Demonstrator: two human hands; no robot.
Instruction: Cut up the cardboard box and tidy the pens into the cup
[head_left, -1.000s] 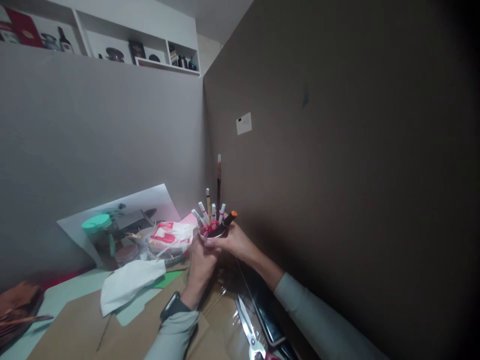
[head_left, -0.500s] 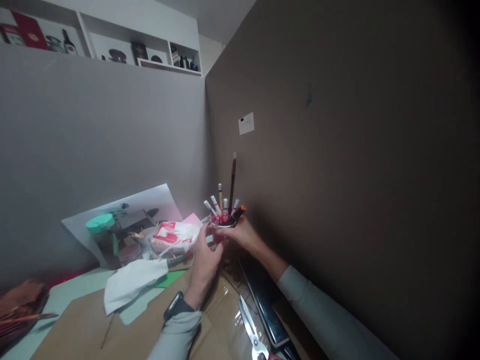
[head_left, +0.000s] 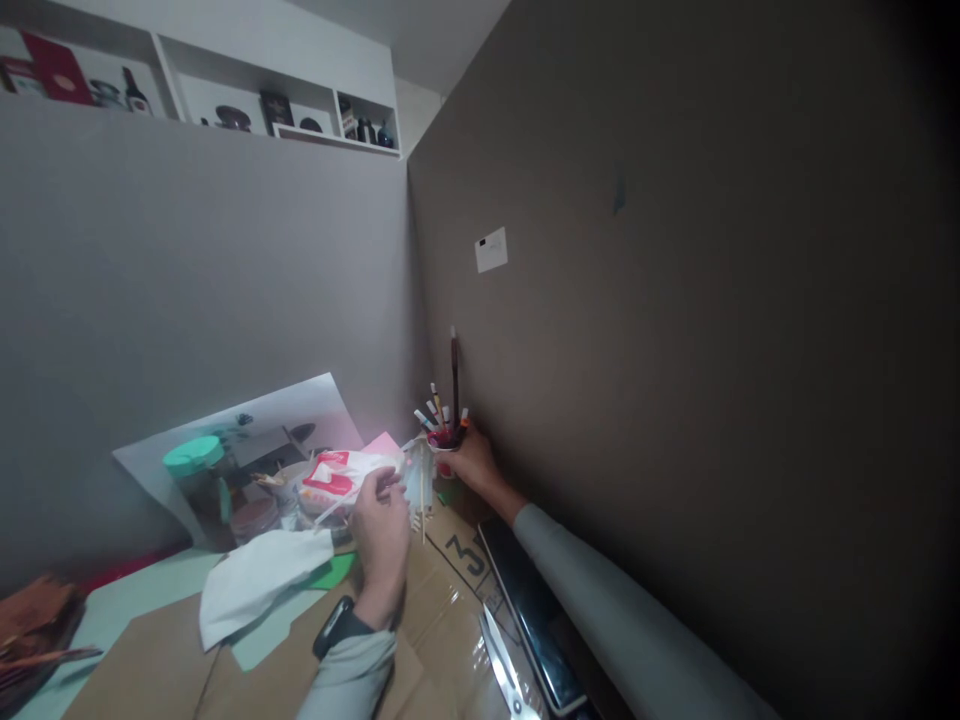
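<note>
In the far corner, my right hand is closed around a cup crowded with pens. White-capped markers, a tall dark brush and red scissor handles stick up out of it. My left hand, with a watch on its wrist, is off the cup. Its fingers are loosely bent and apart, with nothing visible in them, beside a white-and-red plastic bag. Thin sticks show between the two hands.
Silver shears and a long black glossy object lie on cardboard at the front right. A teal-lidded jar, a propped picture sheet and a white cloth-like sheet are to the left. A dark wall borders the right.
The cup has moved slightly away and down into the corner, with my right hand still on it. My left hand has let go of it and drawn back to the left.
</note>
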